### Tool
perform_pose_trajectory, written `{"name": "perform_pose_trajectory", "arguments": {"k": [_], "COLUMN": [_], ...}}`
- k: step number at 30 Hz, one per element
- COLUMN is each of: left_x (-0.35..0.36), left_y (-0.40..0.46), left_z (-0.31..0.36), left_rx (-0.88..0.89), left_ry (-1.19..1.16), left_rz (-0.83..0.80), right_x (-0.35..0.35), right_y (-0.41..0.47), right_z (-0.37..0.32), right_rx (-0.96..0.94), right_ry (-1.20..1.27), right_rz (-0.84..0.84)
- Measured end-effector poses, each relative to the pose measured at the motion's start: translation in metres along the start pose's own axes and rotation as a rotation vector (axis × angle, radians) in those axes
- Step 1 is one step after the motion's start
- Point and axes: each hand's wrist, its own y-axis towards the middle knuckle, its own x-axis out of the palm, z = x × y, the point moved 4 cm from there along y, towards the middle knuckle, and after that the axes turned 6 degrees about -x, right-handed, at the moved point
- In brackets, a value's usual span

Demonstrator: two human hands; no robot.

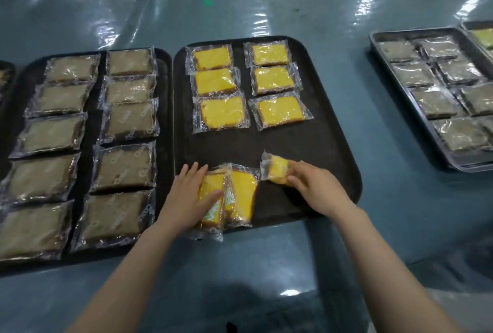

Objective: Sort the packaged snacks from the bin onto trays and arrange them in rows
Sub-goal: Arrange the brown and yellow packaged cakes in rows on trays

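On the table, a tray: left hand grips stacked cakes; right hand pinches one cake.

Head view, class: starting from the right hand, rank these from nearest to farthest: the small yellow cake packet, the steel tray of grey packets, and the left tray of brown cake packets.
1. Small yellow cake packet: pinched in the right hand, over the middle tray.
2. Steel tray: off to the right, farther back.
3. Left tray of brown cake packets: far left, beyond the left hand.
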Motion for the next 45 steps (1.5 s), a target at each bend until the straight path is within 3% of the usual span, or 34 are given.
{"name": "perform_pose_trajectory", "arguments": {"k": [7, 9, 12, 14, 18, 21, 25, 30, 33, 35, 39, 45], "left_x": [0.001, 0.002, 0.003, 0.003, 0.004, 0.004, 0.003, 0.0, -0.001, -0.001, -0.002, -0.008], "left_y": [0.001, 0.002, 0.003, 0.003, 0.004, 0.003, 0.002, -0.004, -0.012, -0.015, -0.018, -0.024], "left_z": [0.001, -0.001, -0.002, -0.003, -0.004, -0.003, -0.002, -0.001, -0.003, -0.005, -0.006, -0.015], "left_rx": [0.008, 0.009, 0.007, 0.006, 0.002, -0.002, -0.002, -0.01, -0.018, -0.025, -0.034, -0.078], "left_ry": [0.013, 0.013, 0.019, 0.02, 0.016, 0.022, 0.021, -0.041, -0.094, -0.126, -0.186, -0.254], "left_rz": [0.026, 0.033, 0.04, 0.042, 0.037, 0.036, 0.033, 0.047, 0.09, 0.111, 0.168, 0.254], "right_x": [-0.035, -0.039, -0.046, -0.04, 0.012, 0.044, 0.042, 0.022, 0.02, 0.03, 0.069, 0.059], "right_y": [0.02, 0.029, 0.034, 0.03, 0.014, 0.0, 0.013, 0.043, 0.046, 0.039, 0.019, 0.004], "right_z": [-0.009, -0.009, -0.007, -0.008, -0.002, 0.003, 0.012, 0.016, 0.0, -0.021, -0.062, -0.051], "right_rx": [0.123, 0.152, 0.169, 0.176, 0.201, 0.147, 0.065, 0.102, 0.12, -0.016, -0.315, -0.126], "right_ry": [0.189, 0.091, -0.356, -0.379, -0.334, -0.334, -0.22, -0.31, -0.301, -0.206, -0.1, -0.071], "right_rz": [-0.186, -0.201, 0.124, 0.282, 0.048, -0.033, -0.007, 0.006, 0.126, 0.171, -0.085, -0.006]}}
